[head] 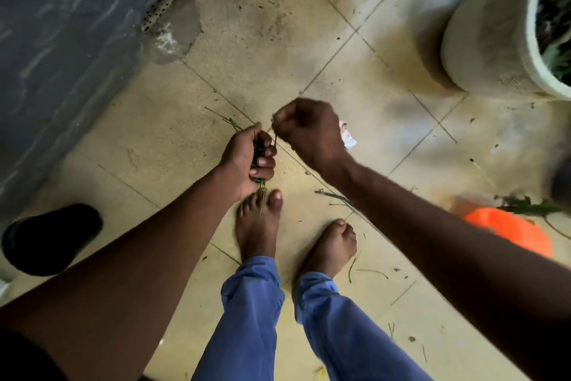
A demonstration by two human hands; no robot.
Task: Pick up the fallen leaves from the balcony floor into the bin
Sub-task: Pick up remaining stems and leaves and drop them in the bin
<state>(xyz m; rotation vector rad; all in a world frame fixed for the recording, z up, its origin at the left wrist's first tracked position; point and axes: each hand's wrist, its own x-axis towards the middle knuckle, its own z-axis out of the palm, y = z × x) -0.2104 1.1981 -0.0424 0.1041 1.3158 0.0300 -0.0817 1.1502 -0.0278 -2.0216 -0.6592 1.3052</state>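
I look down on a beige tiled balcony floor (160, 133). My left hand (247, 161) grips a bundle of thin green leaves and stems (258, 161). My right hand (309, 130), curled, pinches one thin green stem (273, 130) just beside the bundle. More loose green stems (335, 196) lie near my bare feet. A round orange plastic bin (509, 230) sits at the right edge, well apart from both hands. I judge stems may slip from the full left fist during the handover, because they are thin. A small crumpled white wrapper (347, 136) shows no readable writing.
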